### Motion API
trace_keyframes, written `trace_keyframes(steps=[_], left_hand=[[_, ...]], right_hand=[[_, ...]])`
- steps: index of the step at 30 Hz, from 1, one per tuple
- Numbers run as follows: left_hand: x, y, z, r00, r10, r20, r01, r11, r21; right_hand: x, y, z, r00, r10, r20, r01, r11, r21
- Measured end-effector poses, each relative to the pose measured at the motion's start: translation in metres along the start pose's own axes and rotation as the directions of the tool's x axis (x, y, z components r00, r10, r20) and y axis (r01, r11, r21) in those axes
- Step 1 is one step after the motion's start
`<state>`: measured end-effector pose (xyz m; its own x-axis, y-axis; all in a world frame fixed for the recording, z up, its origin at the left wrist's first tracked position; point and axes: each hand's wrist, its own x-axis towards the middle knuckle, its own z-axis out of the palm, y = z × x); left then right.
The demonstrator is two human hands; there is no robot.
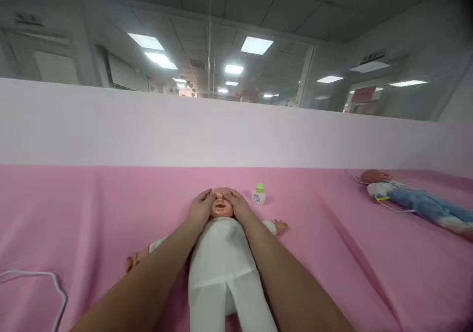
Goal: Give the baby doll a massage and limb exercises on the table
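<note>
A baby doll (pixel 223 253) in white clothes lies on its back, its head away from me and its arms spread out. My left hand (pixel 201 207) cups the left side of its head, and my right hand (pixel 237 205) cups the right side. Both thumbs rest on the upper face around the eyes and forehead, while the other fingers curve round the sides of the head, partly hidden. The doll's nose and open mouth show between my hands. Just right of the head stands a small clear bottle (pixel 259 197) with a green cap.
A pink sheet (pixel 121 204) with some folds covers the surface. A second doll (pixel 417 201) in blue and white clothes lies at the far right, with a thin cord on it. A white cable (pixel 55 282) curls at the lower left. Behind runs a low white wall (pixel 155 130) below glass.
</note>
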<state>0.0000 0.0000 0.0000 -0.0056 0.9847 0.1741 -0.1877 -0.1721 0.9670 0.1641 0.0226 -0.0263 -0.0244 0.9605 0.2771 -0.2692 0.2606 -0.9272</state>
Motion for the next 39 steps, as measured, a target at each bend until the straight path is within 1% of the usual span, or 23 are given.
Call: trace_keyframes(steps=[3, 7, 11, 14, 16, 19, 22, 26, 30, 33, 36, 39], left_hand=[[0.002, -0.005, -0.002, 0.999, -0.007, -0.046, 0.006, 1.0, -0.019], [0.002, -0.007, -0.003, 0.998, -0.019, -0.058, 0.015, 0.998, -0.064], [0.001, -0.006, -0.004, 0.999, 0.004, -0.049, -0.007, 0.999, -0.051], [-0.001, -0.004, -0.005, 1.0, 0.022, -0.022, -0.023, 0.999, -0.033], [-0.002, -0.002, -0.004, 1.0, 0.021, -0.007, -0.021, 0.999, -0.03], [-0.004, 0.001, -0.003, 1.0, 0.006, 0.004, -0.006, 1.0, -0.027], [-0.004, 0.002, -0.002, 1.0, -0.005, -0.017, 0.005, 1.0, 0.001], [-0.002, 0.001, -0.001, 0.998, 0.012, -0.063, -0.01, 0.999, 0.032], [-0.002, 0.001, -0.001, 0.997, -0.004, -0.073, 0.003, 1.0, -0.007], [-0.003, 0.001, 0.0, 0.997, 0.002, -0.082, -0.005, 1.0, -0.027], [-0.005, 0.002, 0.001, 0.998, 0.003, -0.058, -0.006, 0.999, -0.051], [-0.008, 0.003, 0.002, 0.999, 0.008, -0.032, -0.009, 0.999, -0.033]], right_hand=[[0.005, 0.003, 0.0, 0.999, 0.018, -0.039, -0.017, 0.999, 0.047], [0.004, 0.004, -0.001, 0.997, 0.035, -0.068, -0.03, 0.997, 0.074], [-0.006, -0.005, 0.001, 0.999, 0.037, -0.035, -0.034, 0.996, 0.08], [-0.015, -0.015, 0.005, 0.999, 0.047, -0.009, -0.046, 0.996, 0.072], [-0.017, -0.02, 0.007, 0.998, 0.055, 0.001, -0.055, 0.998, 0.04], [-0.018, -0.025, 0.009, 0.997, 0.071, -0.017, -0.071, 0.997, -0.015], [-0.017, -0.026, 0.009, 0.998, 0.065, -0.024, -0.065, 0.998, -0.017], [-0.014, -0.021, 0.007, 0.998, 0.051, -0.024, -0.051, 0.999, 0.013], [-0.009, -0.014, 0.004, 0.995, 0.082, -0.056, -0.074, 0.989, 0.126], [-0.009, -0.014, 0.003, 0.996, 0.088, -0.034, -0.08, 0.977, 0.196], [-0.015, -0.02, 0.004, 0.997, 0.076, 0.002, -0.075, 0.982, 0.175], [-0.021, -0.027, 0.006, 0.997, 0.076, 0.012, -0.077, 0.99, 0.117]])
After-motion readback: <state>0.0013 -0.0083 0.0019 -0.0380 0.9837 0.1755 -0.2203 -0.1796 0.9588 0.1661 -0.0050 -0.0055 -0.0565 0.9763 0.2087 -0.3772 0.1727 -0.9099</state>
